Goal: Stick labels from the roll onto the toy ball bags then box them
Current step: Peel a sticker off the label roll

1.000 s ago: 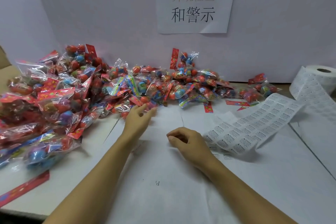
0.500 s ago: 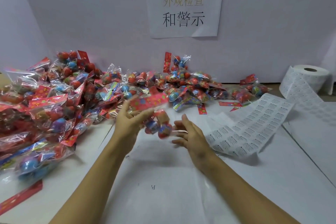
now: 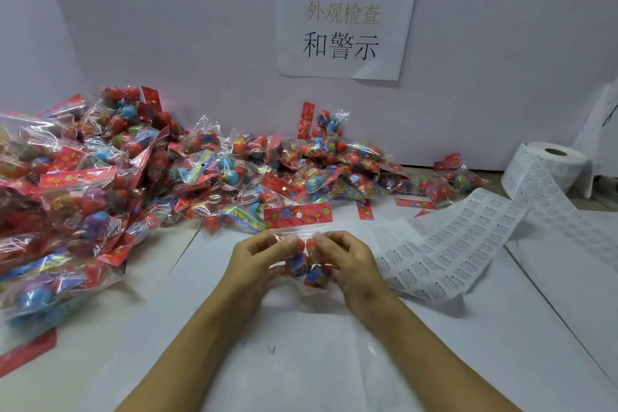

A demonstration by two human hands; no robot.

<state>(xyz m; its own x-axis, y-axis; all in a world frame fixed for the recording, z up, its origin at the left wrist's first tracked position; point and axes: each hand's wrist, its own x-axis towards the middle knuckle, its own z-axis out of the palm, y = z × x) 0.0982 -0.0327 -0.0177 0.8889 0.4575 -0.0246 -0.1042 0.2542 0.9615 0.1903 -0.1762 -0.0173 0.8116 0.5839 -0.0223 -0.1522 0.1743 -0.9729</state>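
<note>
Both hands, left (image 3: 255, 257) and right (image 3: 344, 256), pinch one bag (image 3: 302, 261) upright. Unlabelled, apparently; next requires peeling a label from the strip (image 3: 448, 244).

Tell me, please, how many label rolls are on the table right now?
1. The label roll stands at the far right by the back wall, and its label strip trails across the paper toward the right hand. Others could lie out of view.
</note>
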